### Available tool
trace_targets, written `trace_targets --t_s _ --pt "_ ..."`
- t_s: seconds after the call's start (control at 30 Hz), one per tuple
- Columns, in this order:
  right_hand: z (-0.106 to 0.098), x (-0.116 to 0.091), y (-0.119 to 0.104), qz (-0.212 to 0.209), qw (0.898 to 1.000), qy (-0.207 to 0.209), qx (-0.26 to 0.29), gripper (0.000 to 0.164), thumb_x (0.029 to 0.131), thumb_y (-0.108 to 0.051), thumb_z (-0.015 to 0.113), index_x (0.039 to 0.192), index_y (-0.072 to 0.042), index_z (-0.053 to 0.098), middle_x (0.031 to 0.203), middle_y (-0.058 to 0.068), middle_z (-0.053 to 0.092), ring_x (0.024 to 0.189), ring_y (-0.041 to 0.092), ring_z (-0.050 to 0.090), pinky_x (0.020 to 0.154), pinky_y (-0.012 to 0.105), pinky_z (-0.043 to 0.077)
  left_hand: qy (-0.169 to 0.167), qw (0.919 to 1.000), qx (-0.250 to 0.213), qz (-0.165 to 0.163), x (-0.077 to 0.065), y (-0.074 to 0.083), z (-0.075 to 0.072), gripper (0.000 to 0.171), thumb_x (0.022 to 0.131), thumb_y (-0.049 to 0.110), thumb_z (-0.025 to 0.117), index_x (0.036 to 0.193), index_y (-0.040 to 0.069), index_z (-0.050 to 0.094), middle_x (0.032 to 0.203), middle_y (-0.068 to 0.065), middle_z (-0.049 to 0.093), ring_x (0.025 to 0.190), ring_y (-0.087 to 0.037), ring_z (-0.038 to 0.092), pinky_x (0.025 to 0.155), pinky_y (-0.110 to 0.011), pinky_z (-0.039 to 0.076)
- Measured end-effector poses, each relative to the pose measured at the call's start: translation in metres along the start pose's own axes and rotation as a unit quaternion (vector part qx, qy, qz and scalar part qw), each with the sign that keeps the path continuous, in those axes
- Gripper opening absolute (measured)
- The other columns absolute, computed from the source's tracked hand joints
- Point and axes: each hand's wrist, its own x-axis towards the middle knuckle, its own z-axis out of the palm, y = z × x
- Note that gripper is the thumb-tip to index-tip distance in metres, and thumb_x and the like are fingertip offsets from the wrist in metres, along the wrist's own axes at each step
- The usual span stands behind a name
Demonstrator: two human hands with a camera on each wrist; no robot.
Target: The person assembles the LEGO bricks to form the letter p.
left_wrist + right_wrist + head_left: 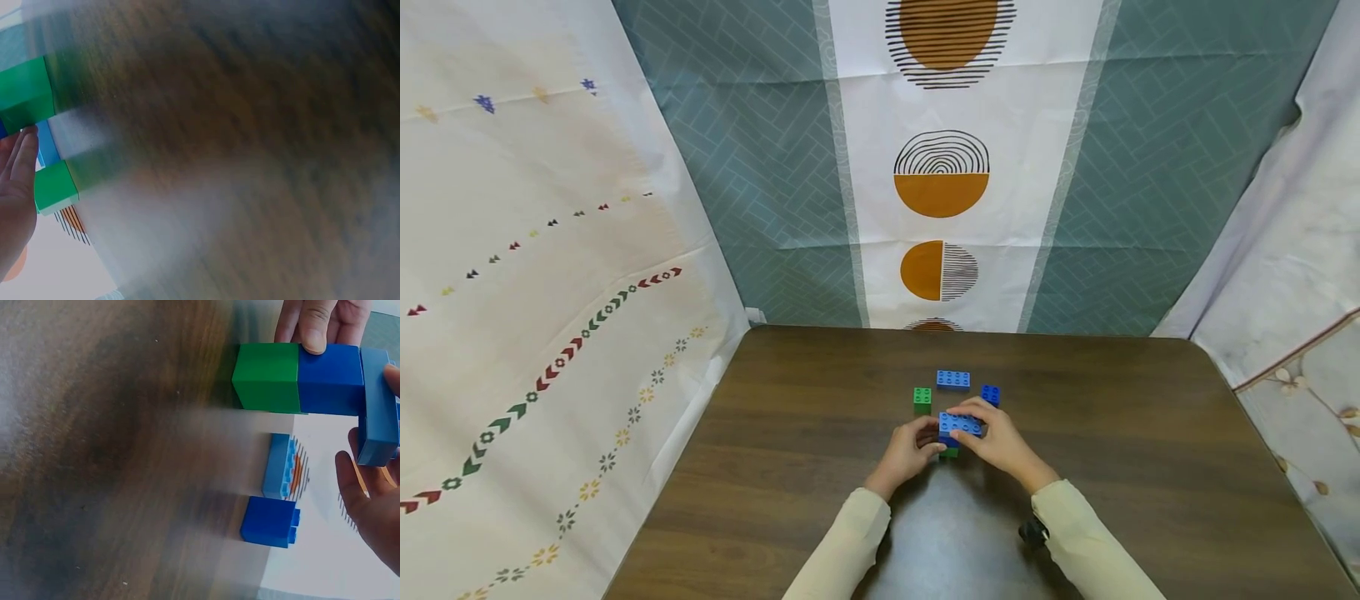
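Note:
A stack of toy building bricks stands on the table between both hands. Its bottom is a green brick [269,378], with a dark blue brick [331,378] above it. On top lies a long light blue brick [958,423], which sticks out past the dark blue one toward the right. My right hand [1003,446] pinches this long brick between thumb and fingers. From the left side my left hand [904,455] grips the dark blue brick, its thumb on the near face. In the left wrist view, fingers [25,159] reach along the far side of the stack.
Behind the stack stand a loose green brick [922,400], a long light blue brick [952,380] and a dark blue brick [991,394], the last close by the right hand's fingers. Patterned cloth [1075,167] hangs beyond the brown table's [775,467] far edge.

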Motion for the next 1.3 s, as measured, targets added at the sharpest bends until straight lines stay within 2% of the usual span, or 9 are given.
trace_targets --t_s 0.67,0.8,1.0,1.17,1.3 --pt "0.0000 0.0007 -0.0030 0.016 1.000 0.001 -0.009 0.029 0.084 -0.014 0.076 0.113 -0.012 0.070 0.108 0.001 0.062 0.102 0.022 0.057 0.090 0.040 0.052 -0.002 1.0000 0.009 -0.002 0.0000 0.0023 -0.0002 0.032 0.087 0.004 0.069 0.119 0.001 0.061 0.114 -0.014 0.066 0.107 -0.022 0.063 0.090 -0.028 0.053" --pt "0.0001 0.0012 -0.0040 0.012 1.000 0.000 -0.007 0.029 0.084 -0.015 0.076 0.113 -0.011 0.069 0.107 0.002 0.063 0.100 0.022 0.057 0.087 0.039 0.053 0.001 1.0000 0.008 -0.003 -0.0004 0.0011 0.0006 0.033 0.088 0.004 0.068 0.120 0.001 0.061 0.115 -0.014 0.066 0.108 -0.022 0.063 0.090 -0.028 0.053" --pt "-0.0018 0.0038 -0.0077 0.030 0.999 -0.011 -0.005 0.030 0.084 -0.015 0.076 0.113 -0.011 0.070 0.107 0.002 0.062 0.097 0.021 0.056 0.083 0.034 0.053 0.010 0.9999 0.005 -0.001 -0.0010 -0.0008 0.0010 0.034 0.089 0.004 0.068 0.122 0.001 0.061 0.117 -0.014 0.065 0.110 -0.024 0.062 0.089 -0.029 0.053" --pt "-0.0031 0.0039 -0.0079 0.039 0.999 -0.018 -0.003 0.031 0.084 -0.015 0.076 0.113 -0.011 0.069 0.107 0.003 0.061 0.095 0.020 0.055 0.076 0.030 0.052 0.009 0.9997 -0.023 0.000 -0.0014 -0.0020 0.0009 0.035 0.089 0.006 0.068 0.122 0.001 0.060 0.119 -0.015 0.064 0.112 -0.026 0.061 0.091 -0.031 0.053" --pt "-0.0037 0.0027 -0.0069 0.036 0.999 -0.018 -0.005 0.031 0.084 -0.016 0.075 0.114 -0.011 0.069 0.108 0.003 0.061 0.096 0.021 0.056 0.078 0.031 0.053 0.006 0.9985 -0.054 -0.005 -0.0018 -0.0018 0.0016 0.038 0.091 0.009 0.066 0.127 0.004 0.058 0.123 -0.014 0.062 0.116 -0.027 0.059 0.094 -0.032 0.051"
